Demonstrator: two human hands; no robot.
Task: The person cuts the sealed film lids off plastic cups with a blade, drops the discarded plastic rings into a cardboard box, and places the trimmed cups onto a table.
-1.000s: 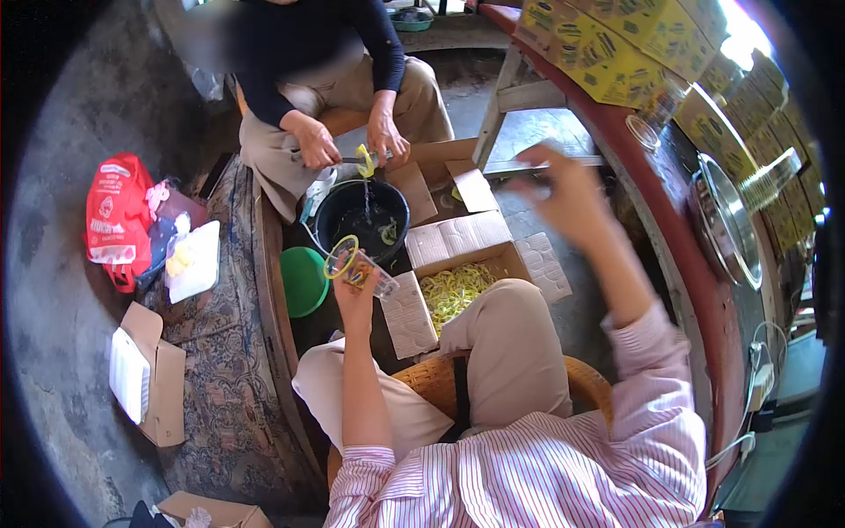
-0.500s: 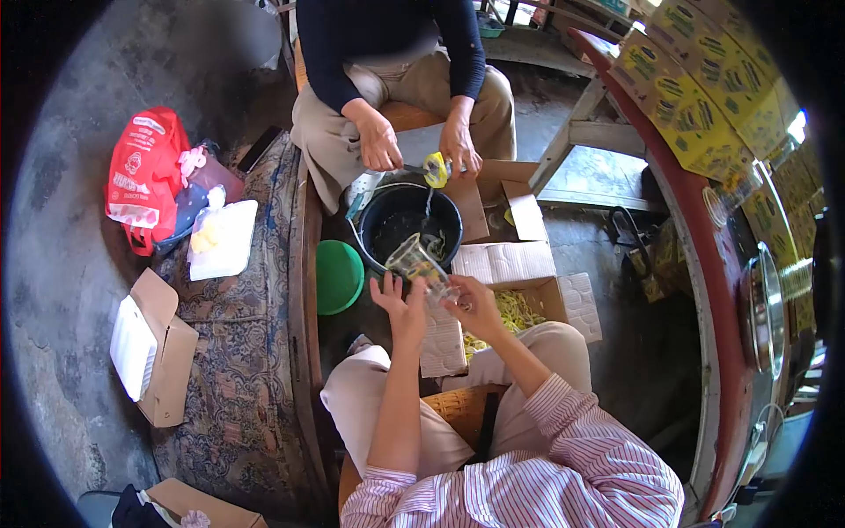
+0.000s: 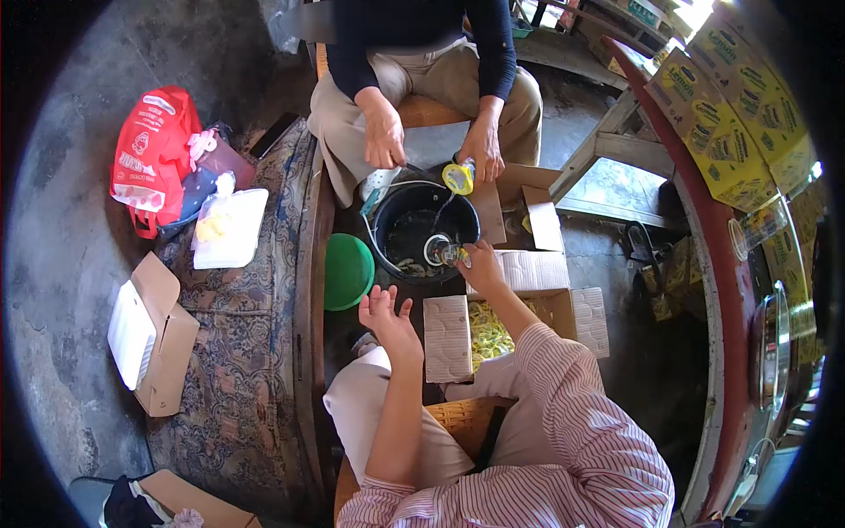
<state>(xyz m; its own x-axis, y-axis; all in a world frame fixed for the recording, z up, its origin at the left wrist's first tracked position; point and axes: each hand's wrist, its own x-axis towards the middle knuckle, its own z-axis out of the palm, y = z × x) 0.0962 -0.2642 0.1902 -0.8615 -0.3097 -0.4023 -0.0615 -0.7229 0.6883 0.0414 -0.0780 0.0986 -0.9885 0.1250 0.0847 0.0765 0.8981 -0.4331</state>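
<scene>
My right hand (image 3: 481,267) grips a clear glass (image 3: 453,254) with yellow on its side, tipped over the near part of a dark bucket (image 3: 381,251). My left hand (image 3: 392,327) is held palm up with its fingers apart, empty, just short of the bucket and beside the green round lid or basin (image 3: 349,272). Some liquid and pale scraps show inside the bucket. Across from me, a person's hand (image 3: 483,151) tilts a clear glass with a yellow end (image 3: 459,179), and a thin stream falls from it. That person's other hand (image 3: 384,132) holds a thin dark tool.
An open cardboard box (image 3: 446,339) with yellow strips sits before my knees. Left is a patterned couch (image 3: 238,370) with a red bag (image 3: 154,158) and a white foam container (image 3: 238,229). A red-edged table (image 3: 704,264) with yellow cartons (image 3: 713,114) stands right.
My right hand has carried the glass forward and tipped it over the bucket. My left hand has come away from the glass. The other person's glass is tilted further toward me.
</scene>
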